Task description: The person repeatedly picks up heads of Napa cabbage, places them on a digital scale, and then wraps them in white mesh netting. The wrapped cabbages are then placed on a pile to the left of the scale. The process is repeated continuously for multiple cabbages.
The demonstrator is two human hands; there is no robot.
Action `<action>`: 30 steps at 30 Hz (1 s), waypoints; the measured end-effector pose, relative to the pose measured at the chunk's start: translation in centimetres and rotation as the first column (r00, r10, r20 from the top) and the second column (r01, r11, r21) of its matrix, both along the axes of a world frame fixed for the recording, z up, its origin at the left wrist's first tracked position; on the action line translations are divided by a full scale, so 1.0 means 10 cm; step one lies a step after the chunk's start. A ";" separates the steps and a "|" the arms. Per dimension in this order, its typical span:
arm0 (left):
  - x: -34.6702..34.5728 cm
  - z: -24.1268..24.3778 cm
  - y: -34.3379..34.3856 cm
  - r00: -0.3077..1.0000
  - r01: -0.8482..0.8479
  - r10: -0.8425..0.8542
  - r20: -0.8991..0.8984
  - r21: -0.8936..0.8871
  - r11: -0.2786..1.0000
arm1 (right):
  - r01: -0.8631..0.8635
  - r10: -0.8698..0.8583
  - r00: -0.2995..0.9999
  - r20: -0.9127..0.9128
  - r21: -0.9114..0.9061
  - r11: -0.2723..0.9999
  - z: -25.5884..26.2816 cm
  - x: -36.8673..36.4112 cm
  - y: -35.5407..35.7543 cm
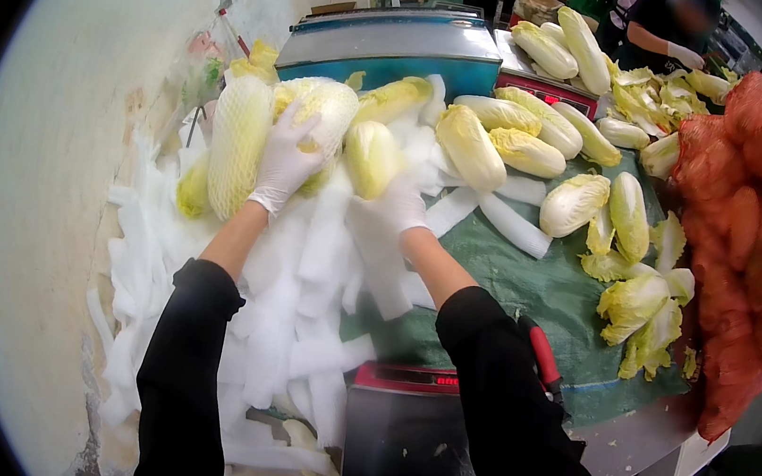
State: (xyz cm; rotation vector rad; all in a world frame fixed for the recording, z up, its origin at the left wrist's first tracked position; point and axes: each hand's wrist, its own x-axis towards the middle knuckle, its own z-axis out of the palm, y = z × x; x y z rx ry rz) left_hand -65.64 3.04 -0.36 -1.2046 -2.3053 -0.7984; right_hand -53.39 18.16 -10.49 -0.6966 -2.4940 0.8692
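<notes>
My left hand (291,156), in a white glove, lies on a napa cabbage in a white foam net (328,114), its fingers spread over the net. Left of it another netted cabbage (238,149) stands beside the wrist. My right hand (396,201), gloved too and blurred, is at the lower side of a bare pale cabbage (369,158); whether it grips the cabbage or a foam sleeve cannot be told. Many flat white foam net sleeves (273,303) are heaped below and between my forearms. More bare cabbages (470,148) lie to the right.
A steel and blue machine (390,46) stands at the back. A digital scale (415,428) is near me, another (549,91) behind. Red-handled tool (542,350) lies by my right sleeve. Loose leaves (637,305) and red mesh sacks (758,248) are right; a person (663,30) works behind.
</notes>
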 end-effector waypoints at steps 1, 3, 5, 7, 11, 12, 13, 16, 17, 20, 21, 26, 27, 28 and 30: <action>-0.07 -0.03 -0.09 0.995 -0.024 0.018 0.094 0.066 0.998 | -0.080 0.091 0.991 0.094 -0.111 0.991 0.09 -0.02 0.01; -0.06 0.04 -0.13 0.875 -0.051 -0.114 0.470 0.324 0.945 | -0.173 0.233 0.972 0.041 -0.548 0.818 0.27 0.11 0.19; 0.29 0.35 -0.07 0.430 -0.238 -0.481 0.764 0.610 0.756 | -0.273 0.181 0.955 -0.233 -0.932 0.238 0.46 0.42 0.54; 0.52 0.19 0.05 0.811 -0.064 -0.259 0.524 0.520 0.852 | -0.464 -0.051 0.853 -0.520 -0.798 0.384 0.44 0.81 0.59; 1.04 -0.39 0.29 0.982 0.157 -0.154 0.110 -0.011 0.988 | -0.251 -0.047 0.957 -0.286 -0.899 0.360 1.01 1.83 0.86; 1.16 -0.51 0.36 0.958 0.208 -0.163 0.235 -0.180 0.961 | -0.238 -0.067 0.958 -0.278 -0.904 0.355 1.08 2.02 0.91; 1.29 -0.56 0.43 0.970 0.243 -0.241 0.040 -0.260 0.935 | -0.220 -0.096 0.958 -0.270 -0.908 0.358 1.17 2.23 0.96; 1.49 -0.52 0.59 0.905 0.323 -0.412 -0.101 -0.467 0.823 | -0.138 -0.105 0.976 -0.189 -0.917 0.375 1.21 2.79 1.06; 1.52 -0.24 0.64 0.906 0.413 -0.398 0.141 -0.489 0.768 | -0.097 -0.103 0.984 -0.147 -0.917 0.387 1.21 2.97 1.07; 1.22 0.31 1.04 0.930 0.362 -0.297 0.216 -0.400 0.842 | -0.119 -0.155 0.974 -0.163 -0.958 0.260 1.28 3.42 0.94; 0.79 0.10 1.18 0.913 0.357 -0.284 0.292 -0.238 0.903 | -0.071 -0.230 0.963 -0.141 -0.955 0.290 1.30 3.46 0.83; -0.73 -0.76 1.62 0.999 0.006 -0.001 0.043 -0.101 0.995 | 0.032 -0.513 0.854 -0.091 -0.974 0.226 1.08 4.31 0.52; -0.88 -0.90 1.71 0.988 -0.151 0.139 -0.064 -0.267 0.952 | 0.027 -0.595 0.797 -0.105 -0.978 0.209 0.95 4.55 0.47; -0.84 -0.95 1.78 0.978 -0.203 0.209 -0.015 -0.322 0.925 | -0.003 -0.618 0.777 -0.115 -0.984 0.178 0.85 4.78 0.43; -0.75 -0.84 1.82 0.949 -0.251 0.305 0.075 -0.403 0.880 | -0.081 -0.654 0.742 -0.145 -0.989 0.127 0.73 5.14 0.38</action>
